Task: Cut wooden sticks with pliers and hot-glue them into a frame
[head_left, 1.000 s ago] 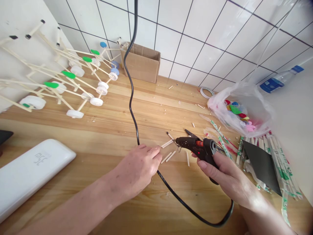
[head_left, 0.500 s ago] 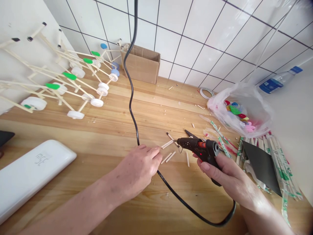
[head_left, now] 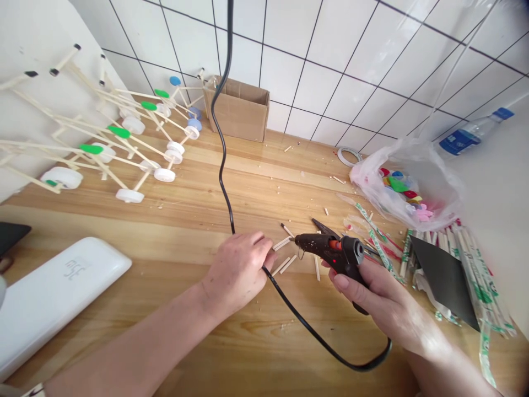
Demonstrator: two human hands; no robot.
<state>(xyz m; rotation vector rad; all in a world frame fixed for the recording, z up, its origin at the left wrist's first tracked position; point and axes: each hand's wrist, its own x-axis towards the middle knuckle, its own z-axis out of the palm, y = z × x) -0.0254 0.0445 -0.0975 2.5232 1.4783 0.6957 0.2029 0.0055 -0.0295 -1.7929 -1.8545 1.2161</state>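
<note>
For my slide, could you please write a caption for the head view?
The right hand holds a black glue gun near short sticks; the left hand covers part of a black cord.

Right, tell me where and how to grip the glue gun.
Take the glue gun by its handle, from the right, as the right hand does: the handle slants down from the barrel toward that side, while the nozzle points left, toward the left hand. Stay off the nozzle; the lit red light suggests it may be hot.
</note>
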